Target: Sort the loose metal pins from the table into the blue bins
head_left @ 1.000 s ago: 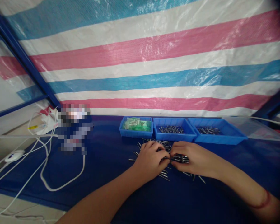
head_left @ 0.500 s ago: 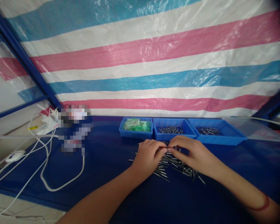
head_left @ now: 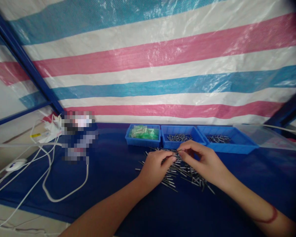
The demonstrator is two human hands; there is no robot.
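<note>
A loose heap of blind rivets [head_left: 171, 179], thin metal pins with thicker sleeves, lies on the blue tabletop beneath both hands. My left hand [head_left: 156, 166] is closed in a pinch, a small rivet between thumb and forefinger. Just to its right, my right hand [head_left: 202, 161] pinches the end of a thin metal rivet too; whether both hold the same one I cannot tell. The fingertips are close together, slightly apart, above the heap. Behind them stand a blue bin of rivets [head_left: 179, 137] and another bin of rivets [head_left: 219, 139] to its right.
A blue bin with green and clear packets [head_left: 143, 132] stands left of the rivet bins. White cables [head_left: 49, 177] and a white oval device [head_left: 16, 164] lie at left, beside a blurred-out patch. Striped sheeting [head_left: 162, 59] hangs behind. A clear plastic sheet [head_left: 273, 136] is at right.
My fingertips have parted slightly, with the right hand's fingers a little higher, and metal now shows between them. The bins and the heap look the same apart from a small view shift.
</note>
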